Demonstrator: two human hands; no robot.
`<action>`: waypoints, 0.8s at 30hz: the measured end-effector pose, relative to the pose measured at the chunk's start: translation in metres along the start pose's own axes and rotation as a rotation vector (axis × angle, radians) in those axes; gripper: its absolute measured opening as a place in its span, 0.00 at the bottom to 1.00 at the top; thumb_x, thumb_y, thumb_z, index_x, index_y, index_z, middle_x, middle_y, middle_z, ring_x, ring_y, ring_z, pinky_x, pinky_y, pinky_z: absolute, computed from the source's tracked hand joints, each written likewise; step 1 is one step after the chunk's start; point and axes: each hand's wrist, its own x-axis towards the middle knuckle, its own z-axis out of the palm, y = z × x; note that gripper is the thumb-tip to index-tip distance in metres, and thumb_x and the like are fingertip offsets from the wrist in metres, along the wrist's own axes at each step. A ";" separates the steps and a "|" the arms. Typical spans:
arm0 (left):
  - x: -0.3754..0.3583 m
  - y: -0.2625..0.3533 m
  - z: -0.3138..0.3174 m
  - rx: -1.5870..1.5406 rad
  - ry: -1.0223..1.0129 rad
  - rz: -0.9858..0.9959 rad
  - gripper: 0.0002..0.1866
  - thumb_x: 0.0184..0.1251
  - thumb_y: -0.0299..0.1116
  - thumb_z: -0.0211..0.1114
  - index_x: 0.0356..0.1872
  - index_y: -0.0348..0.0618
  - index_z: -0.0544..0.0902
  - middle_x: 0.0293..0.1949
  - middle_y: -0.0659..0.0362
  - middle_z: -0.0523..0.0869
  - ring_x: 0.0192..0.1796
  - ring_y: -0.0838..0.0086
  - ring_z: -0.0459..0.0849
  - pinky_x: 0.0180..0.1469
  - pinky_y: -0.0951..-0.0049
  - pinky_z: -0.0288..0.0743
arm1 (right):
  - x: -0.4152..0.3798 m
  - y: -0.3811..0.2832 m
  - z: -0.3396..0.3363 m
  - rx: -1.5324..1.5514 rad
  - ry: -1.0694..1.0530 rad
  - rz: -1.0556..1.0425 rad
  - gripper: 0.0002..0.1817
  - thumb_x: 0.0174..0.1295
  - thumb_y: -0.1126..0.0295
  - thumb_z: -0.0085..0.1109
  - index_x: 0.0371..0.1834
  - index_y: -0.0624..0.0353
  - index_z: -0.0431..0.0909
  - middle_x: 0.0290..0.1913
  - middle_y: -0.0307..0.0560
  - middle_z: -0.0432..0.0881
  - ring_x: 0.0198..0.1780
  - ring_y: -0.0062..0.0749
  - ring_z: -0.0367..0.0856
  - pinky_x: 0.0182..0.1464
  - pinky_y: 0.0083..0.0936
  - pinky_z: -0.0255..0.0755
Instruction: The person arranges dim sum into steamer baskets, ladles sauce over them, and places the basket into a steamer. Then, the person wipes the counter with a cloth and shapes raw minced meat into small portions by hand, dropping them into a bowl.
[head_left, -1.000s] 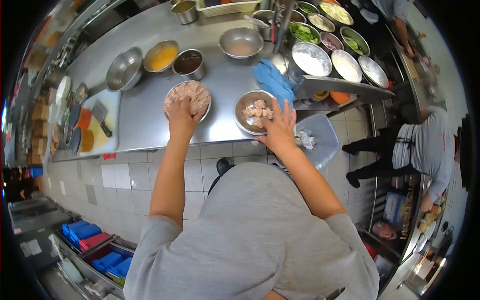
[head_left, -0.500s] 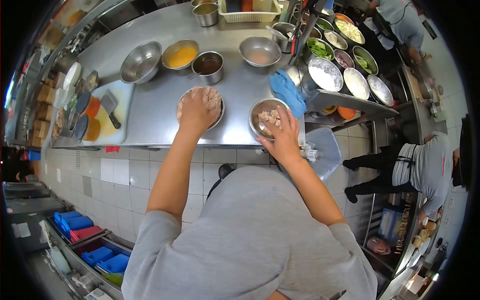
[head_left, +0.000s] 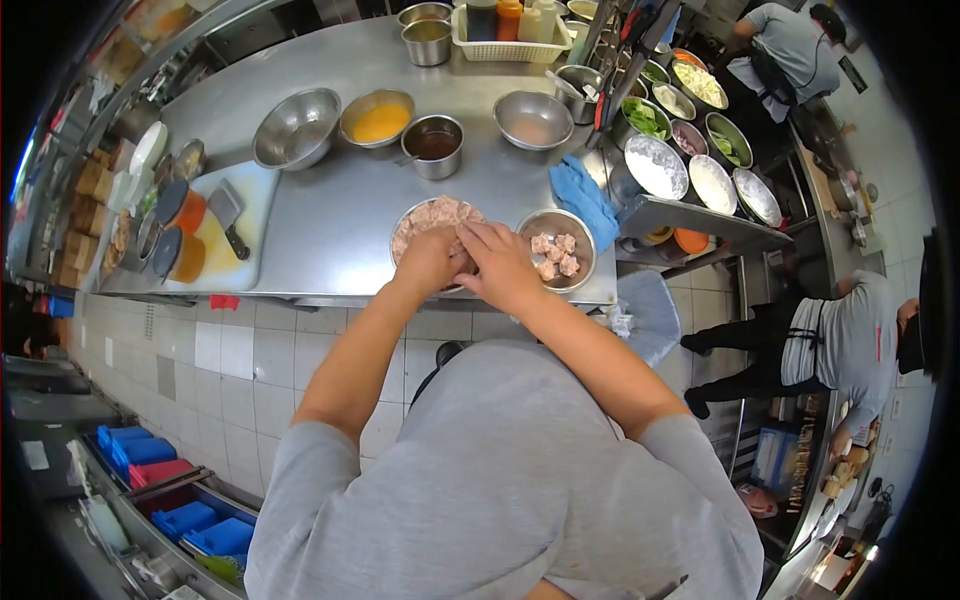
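Note:
A metal bowl of pale pink minced meat sits near the counter's front edge. Over its near side my left hand is curled into a fist around some of the meat, which its fingers mostly hide. My right hand meets it from the right, fingers bent together against the left thumb side; whatever lies between them is hidden. Just right of my hands, a smaller steel bowl holds several rough meatballs, apart from both hands.
Behind the meat stand a pot of brown sauce, a bowl of yellow liquid and two other steel bowls. A blue cloth lies at right. At left, a cleaver rests on a cutting board. Two co-workers stand at right.
My right hand has left the small bowl and moved left to my left hand. My left hand has turned from lying on the meat into a fist at the bowl's near side.

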 end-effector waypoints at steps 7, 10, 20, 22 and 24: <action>-0.007 -0.020 -0.004 0.129 -0.002 0.010 0.18 0.57 0.35 0.78 0.44 0.33 0.88 0.40 0.41 0.91 0.45 0.45 0.90 0.49 0.56 0.83 | 0.018 0.005 0.031 -0.206 0.011 0.026 0.33 0.42 0.60 0.82 0.56 0.46 0.80 0.55 0.34 0.84 0.62 0.36 0.77 0.58 0.49 0.67; -0.004 0.005 -0.032 -0.070 -0.062 -0.163 0.22 0.55 0.37 0.78 0.47 0.31 0.89 0.41 0.39 0.91 0.46 0.45 0.90 0.51 0.55 0.84 | 0.021 0.001 0.040 -0.296 -0.001 0.064 0.25 0.51 0.59 0.77 0.54 0.45 0.80 0.52 0.35 0.85 0.59 0.36 0.78 0.58 0.51 0.66; -0.023 0.015 -0.104 -0.567 0.147 -0.421 0.09 0.67 0.30 0.72 0.42 0.37 0.85 0.32 0.62 0.85 0.31 0.79 0.83 0.28 0.74 0.77 | 0.035 0.015 0.058 -0.486 -0.097 0.177 0.23 0.69 0.59 0.62 0.67 0.46 0.79 0.59 0.43 0.81 0.63 0.42 0.75 0.61 0.60 0.65; -0.018 0.014 -0.116 -0.565 0.175 -0.360 0.10 0.69 0.28 0.71 0.47 0.37 0.84 0.35 0.61 0.86 0.33 0.78 0.83 0.31 0.74 0.79 | 0.037 0.019 0.045 -0.462 -0.027 0.195 0.24 0.69 0.56 0.64 0.67 0.46 0.81 0.59 0.43 0.80 0.63 0.42 0.74 0.62 0.59 0.65; -0.016 0.005 -0.116 -0.602 0.177 -0.295 0.16 0.68 0.23 0.69 0.55 0.35 0.81 0.43 0.58 0.87 0.42 0.77 0.84 0.41 0.73 0.82 | 0.040 0.001 0.016 -0.256 -0.148 0.269 0.25 0.68 0.52 0.66 0.66 0.45 0.82 0.62 0.46 0.79 0.65 0.46 0.73 0.64 0.56 0.67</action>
